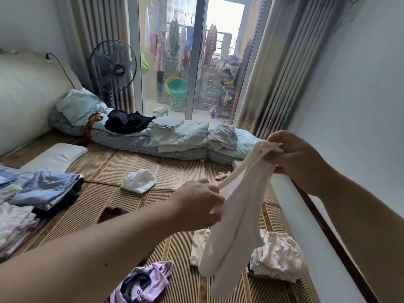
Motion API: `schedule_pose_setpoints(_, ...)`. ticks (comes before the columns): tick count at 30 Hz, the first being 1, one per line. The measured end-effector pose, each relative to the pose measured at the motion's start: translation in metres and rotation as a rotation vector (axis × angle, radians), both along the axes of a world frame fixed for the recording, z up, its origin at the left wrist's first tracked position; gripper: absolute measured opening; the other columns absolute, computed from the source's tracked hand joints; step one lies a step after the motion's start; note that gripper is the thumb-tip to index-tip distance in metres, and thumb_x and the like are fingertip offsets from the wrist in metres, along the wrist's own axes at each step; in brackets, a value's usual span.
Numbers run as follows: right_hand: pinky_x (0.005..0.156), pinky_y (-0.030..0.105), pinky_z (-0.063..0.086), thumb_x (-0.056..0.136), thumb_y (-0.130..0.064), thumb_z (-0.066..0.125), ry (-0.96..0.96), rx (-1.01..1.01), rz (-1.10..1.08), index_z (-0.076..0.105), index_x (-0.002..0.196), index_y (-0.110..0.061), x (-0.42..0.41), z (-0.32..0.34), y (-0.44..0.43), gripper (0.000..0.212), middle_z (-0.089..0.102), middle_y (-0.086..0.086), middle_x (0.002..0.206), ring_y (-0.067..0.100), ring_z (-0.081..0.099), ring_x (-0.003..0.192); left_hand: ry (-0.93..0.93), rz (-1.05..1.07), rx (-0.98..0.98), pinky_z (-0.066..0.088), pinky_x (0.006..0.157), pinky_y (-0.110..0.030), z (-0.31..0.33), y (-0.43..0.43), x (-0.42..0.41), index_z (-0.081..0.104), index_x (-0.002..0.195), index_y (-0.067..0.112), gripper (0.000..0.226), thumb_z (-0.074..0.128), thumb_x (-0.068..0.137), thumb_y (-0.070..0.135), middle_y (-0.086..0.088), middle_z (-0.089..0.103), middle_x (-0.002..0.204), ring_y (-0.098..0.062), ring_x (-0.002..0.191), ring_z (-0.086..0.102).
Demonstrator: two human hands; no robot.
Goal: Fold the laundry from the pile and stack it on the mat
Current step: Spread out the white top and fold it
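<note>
A pale pink pair of tights (236,217) hangs in the air above the woven mat (105,167). My left hand (196,204) pinches its waistband at the lower left. My right hand (290,154) grips the same waistband higher up on the right, so the band is stretched between them and the two legs dangle down. Stacks of folded clothes (32,200) lie on the mat at the left. Loose pieces lie around: a purple garment (142,283) at the bottom, a cream patterned one (277,259) at the right, a white one (140,180) in the middle.
A white wall (349,127) runs along the right, close to my right arm. Bedding and pillows (175,136) lie across the far end of the mat, with a standing fan (113,68) and a glass balcony door (192,62) behind. A flat white pillow (56,156) lies at the left.
</note>
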State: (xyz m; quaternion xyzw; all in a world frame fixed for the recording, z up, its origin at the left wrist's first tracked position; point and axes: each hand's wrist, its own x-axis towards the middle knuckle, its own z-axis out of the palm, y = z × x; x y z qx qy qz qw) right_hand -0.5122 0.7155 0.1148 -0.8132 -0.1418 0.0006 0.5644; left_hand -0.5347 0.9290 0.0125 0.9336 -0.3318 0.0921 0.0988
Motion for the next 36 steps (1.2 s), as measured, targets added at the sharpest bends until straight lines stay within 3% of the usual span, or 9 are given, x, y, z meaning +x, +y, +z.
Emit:
schedule_pose_setpoints(2,0.070,0.047,0.051,0.085,0.005,0.059,0.013,0.015,-0.066,0.056,0.089,-0.010,0.000,-0.002,-0.001,0.016,0.055,0.014,0.085,0.029,0.056,0.076,-0.035,0.107,-0.246,0.048,0.083,-0.033,0.003,-0.001,-0.001,0.065,0.095,0.021,0.017,0.063,0.085,0.035,0.002,0.058,0.100,-0.016,0.093,0.051)
schedule_pose_setpoints(5,0.071,0.045,0.057,0.085,-0.001,0.062,0.051,0.065,-0.234,0.055,0.086,-0.008,-0.003,-0.009,0.010,0.010,0.059,0.010,0.081,0.023,0.062,0.072,-0.010,0.256,-0.605,0.050,0.078,-0.025,0.017,-0.015,-0.003,0.065,0.101,0.021,0.024,0.068,0.082,0.035,0.005,0.061,0.097,-0.009,0.084,0.059)
schedule_pose_setpoints(8,0.059,0.037,0.059,0.081,-0.004,0.069,0.109,0.092,-0.235,0.057,0.079,-0.006,-0.009,-0.024,0.027,0.012,0.062,0.012,0.074,0.023,0.065,0.066,0.377,0.111,-0.838,0.055,0.081,-0.029,0.033,-0.040,-0.008,0.062,0.118,0.023,0.038,0.065,0.085,0.041,0.009,0.069,0.099,-0.003,0.087,0.066)
schedule_pose_setpoints(11,0.048,0.025,0.052,0.077,-0.019,0.076,0.237,0.233,-0.131,0.060,0.080,-0.004,-0.016,-0.032,0.032,0.022,0.063,0.010,0.065,0.016,0.062,0.053,0.714,-0.090,-1.162,0.046,0.065,-0.008,0.036,-0.056,-0.012,0.050,0.126,0.003,0.031,0.051,0.097,0.011,0.012,0.066,0.082,0.009,0.070,0.062)
schedule_pose_setpoints(13,0.053,0.029,0.058,0.072,-0.030,0.074,0.333,0.344,-0.090,0.061,0.084,-0.002,-0.016,-0.035,0.030,0.033,0.063,0.015,0.071,0.020,0.063,0.058,0.776,-0.159,-1.250,0.046,0.066,-0.008,0.031,-0.061,-0.009,0.046,0.127,-0.002,0.030,0.041,0.098,0.003,0.006,0.064,0.087,0.006,0.072,0.063)
schedule_pose_setpoints(21,0.072,0.030,0.057,0.093,-0.003,0.047,0.519,0.427,-0.063,0.067,0.089,0.000,-0.010,-0.044,0.028,0.021,0.066,0.017,0.090,0.022,0.064,0.076,0.743,0.016,-1.206,0.047,0.063,-0.021,0.017,-0.067,0.014,0.062,0.092,-0.006,0.042,0.054,0.092,0.035,-0.011,0.061,0.075,-0.010,0.064,0.060)
schedule_pose_setpoints(26,0.054,0.021,0.056,0.099,-0.004,0.039,0.580,0.467,-0.089,0.065,0.092,-0.006,-0.009,-0.048,0.025,0.027,0.067,0.009,0.080,0.012,0.065,0.063,0.904,-0.047,-1.207,0.047,0.056,-0.016,0.022,-0.068,0.015,0.058,0.115,-0.005,0.028,0.051,0.089,-0.001,-0.004,0.060,0.078,-0.005,0.062,0.060)
schedule_pose_setpoints(32,0.058,0.024,0.057,0.082,-0.005,0.069,0.405,0.355,-0.111,0.070,0.094,-0.003,-0.011,-0.053,0.025,0.012,0.068,0.015,0.080,0.017,0.066,0.064,0.976,0.042,-1.155,0.038,0.060,-0.033,0.029,-0.059,0.018,0.052,0.082,0.001,0.030,0.041,0.055,-0.003,-0.012,0.047,0.076,-0.025,0.067,0.046)
schedule_pose_setpoints(36,0.066,0.039,0.059,0.075,0.002,0.066,0.183,0.255,-0.325,0.068,0.074,-0.006,-0.010,-0.051,0.022,0.008,0.067,0.014,0.070,0.024,0.066,0.065,0.875,0.118,-0.848,0.039,0.067,-0.031,0.041,-0.049,0.020,0.051,0.111,0.013,0.035,0.046,0.081,-0.005,-0.012,0.049,0.089,-0.024,0.078,0.047)
